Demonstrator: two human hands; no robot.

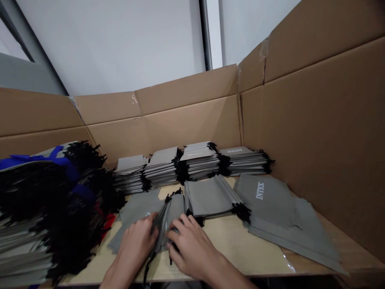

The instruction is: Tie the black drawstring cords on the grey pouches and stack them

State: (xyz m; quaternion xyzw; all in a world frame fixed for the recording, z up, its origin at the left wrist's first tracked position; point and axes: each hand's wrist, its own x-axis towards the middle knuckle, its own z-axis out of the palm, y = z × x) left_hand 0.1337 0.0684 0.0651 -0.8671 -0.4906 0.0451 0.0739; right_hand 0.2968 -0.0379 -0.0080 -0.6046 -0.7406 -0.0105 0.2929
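On the pale wooden tabletop (240, 245), I log the left hand (136, 245) and right hand (192, 249) closed on a grey fabric drawstring pouch (171, 212), pinched upright between them. Risk: its dangling black cord (147, 269) could snag the neighbouring flat grey pouches (209, 196) and slide that pile askew.

Grey fabric drawstring pouch (170, 218), seemingly half-folded, with black cords (149, 267)

The head camera looks forward and down, close over a drawstring pouch (172, 216).
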